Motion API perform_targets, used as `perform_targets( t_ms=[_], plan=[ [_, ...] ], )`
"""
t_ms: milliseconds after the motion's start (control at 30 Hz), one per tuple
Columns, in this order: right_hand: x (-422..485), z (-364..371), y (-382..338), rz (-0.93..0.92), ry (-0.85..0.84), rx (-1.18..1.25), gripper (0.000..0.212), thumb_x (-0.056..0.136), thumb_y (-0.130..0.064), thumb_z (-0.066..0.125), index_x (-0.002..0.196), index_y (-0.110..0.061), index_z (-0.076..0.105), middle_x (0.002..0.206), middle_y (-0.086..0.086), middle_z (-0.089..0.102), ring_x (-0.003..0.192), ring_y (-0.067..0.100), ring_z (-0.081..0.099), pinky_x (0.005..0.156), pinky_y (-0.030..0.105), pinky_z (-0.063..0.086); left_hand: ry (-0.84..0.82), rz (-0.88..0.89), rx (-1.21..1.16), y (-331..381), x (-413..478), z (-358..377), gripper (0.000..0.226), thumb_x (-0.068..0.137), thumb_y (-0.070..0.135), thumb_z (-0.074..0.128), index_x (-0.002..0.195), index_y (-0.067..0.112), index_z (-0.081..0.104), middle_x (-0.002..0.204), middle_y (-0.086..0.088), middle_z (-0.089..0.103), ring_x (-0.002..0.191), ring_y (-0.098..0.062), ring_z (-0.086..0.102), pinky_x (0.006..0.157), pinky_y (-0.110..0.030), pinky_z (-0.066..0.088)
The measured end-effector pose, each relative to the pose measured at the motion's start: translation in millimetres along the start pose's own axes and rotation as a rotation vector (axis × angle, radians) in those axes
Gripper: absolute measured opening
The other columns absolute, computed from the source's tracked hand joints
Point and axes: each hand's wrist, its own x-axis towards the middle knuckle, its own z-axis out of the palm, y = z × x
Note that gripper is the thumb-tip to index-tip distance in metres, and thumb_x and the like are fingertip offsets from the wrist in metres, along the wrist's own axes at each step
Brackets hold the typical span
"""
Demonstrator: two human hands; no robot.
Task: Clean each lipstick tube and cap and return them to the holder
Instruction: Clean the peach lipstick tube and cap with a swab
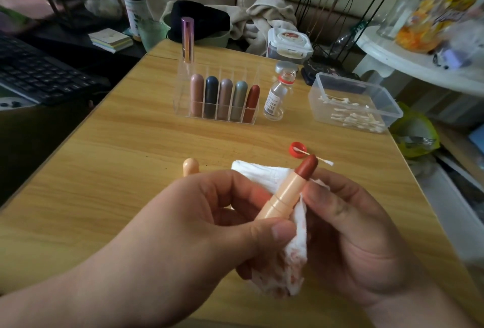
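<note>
Above the table (131, 144), left fingers (235, 191) pinch the lipstick tube (285, 196), right fingers (330, 196) the tissue (296, 249).

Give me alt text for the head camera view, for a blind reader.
The left hand grips an uncapped peach lipstick while the right hand holds a stained tissue against it. Behind, a clear holder stores more lipsticks.

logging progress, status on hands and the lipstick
Left hand grips peach plastic lipstick tube, red-brown bullet out. Right hand pinches stained white tissue against it. Peach cap off, on wooden table. Nothing in the way.
</note>
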Motion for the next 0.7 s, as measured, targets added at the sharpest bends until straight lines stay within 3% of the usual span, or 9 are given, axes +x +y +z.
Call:
perform_targets(
  t_ms=[67,167,267,333,400,467,567,633,700],
  plan=[
    [-1,1,0,0.008,0.064,-0.113,0.036,0.06,-0.03,0.093,0.086,-0.01,0.077,0.089,0.028,0.047,0.081,0.036,0.045,0.076,0.042,0.036,0.026,-0.01,0.037,-1,-1,2,0.042,0.051,0.04,0.09,0.085,0.024,0.073,0.07,-0.014,0.074,0.059,-0.025,0.071,0.059,-0.033,0.055],
    [0,0,-1,0.026,0.033,-0.083,0.038,0.063,-0.024,0.092,0.093,-0.006,0.076,0.093,0.027,0.055,0.085,0.041,0.045,0.081,0.044,0.033,0.043,-0.027,0.069,1,-2,2,0.046,0.049,0.044,0.091,0.087,0.026,0.073,0.072,-0.014,0.075,0.061,-0.028,0.072,0.064,-0.037,0.056],
    [1,4,-3,0.038,-0.154,0.034,0.027,0.082,-0.004,0.073,0.109,0.0,0.069,0.102,0.027,0.068,0.09,0.038,0.067,0.082,0.042,0.053,0.039,-0.036,0.11,6,-2,1,0.043,0.056,0.049,0.088,0.091,0.029,0.073,0.074,-0.011,0.076,0.067,-0.028,0.074,0.068,-0.038,0.058],
    [0,5,-3,0.047,-0.148,0.018,0.029,0.082,0.0,0.071,0.111,0.0,0.068,0.102,0.025,0.071,0.089,0.033,0.07,0.078,0.043,0.057,0.035,-0.034,0.128,6,-1,-1,0.044,0.056,0.05,0.088,0.091,0.028,0.073,0.075,-0.011,0.076,0.069,-0.028,0.075,0.069,-0.037,0.059],
    [0,3,-4,0.051,-0.146,0.036,0.035,0.083,0.004,0.067,0.117,0.004,0.063,0.109,0.037,0.063,0.087,0.038,0.067,0.077,0.048,0.055,0.026,-0.037,0.085,4,1,-2,0.041,0.057,0.043,0.089,0.09,0.023,0.074,0.076,-0.014,0.076,0.07,-0.031,0.074,0.068,-0.038,0.059],
    [0,-1,-8,0.068,-0.129,0.069,0.045,0.078,0.004,0.068,0.121,0.006,0.059,0.118,0.043,0.055,0.091,0.041,0.063,0.081,0.052,0.052,0.012,-0.037,0.019,3,2,-6,0.038,0.06,0.04,0.087,0.09,0.019,0.075,0.079,-0.017,0.075,0.074,-0.036,0.074,0.07,-0.042,0.059],
    [-1,-13,-14,0.099,-0.088,0.089,0.052,0.065,0.001,0.076,0.116,-0.001,0.067,0.11,0.027,0.063,0.105,0.043,0.058,0.095,0.056,0.047,0.056,0.007,0.007,3,1,-13,0.04,0.059,0.042,0.086,0.09,0.019,0.076,0.08,-0.016,0.075,0.073,-0.033,0.071,0.07,-0.045,0.053],
    [-1,-15,-16,0.126,-0.085,0.115,0.054,0.061,0.002,0.074,0.114,-0.002,0.068,0.113,0.028,0.061,0.114,0.049,0.05,0.102,0.064,0.037,0.119,0.053,0.048,6,3,-18,0.042,0.057,0.046,0.086,0.091,0.023,0.077,0.082,-0.012,0.074,0.071,-0.028,0.065,0.067,-0.046,0.047],
    [0,-16,-18,0.15,-0.095,0.126,0.056,0.059,0.002,0.073,0.115,-0.002,0.067,0.114,0.029,0.06,0.114,0.049,0.05,0.102,0.064,0.038,0.081,0.019,0.075,9,5,-20,0.044,0.055,0.048,0.085,0.091,0.025,0.077,0.088,-0.015,0.074,0.071,-0.03,0.058,0.066,-0.045,0.043]
  ],
)
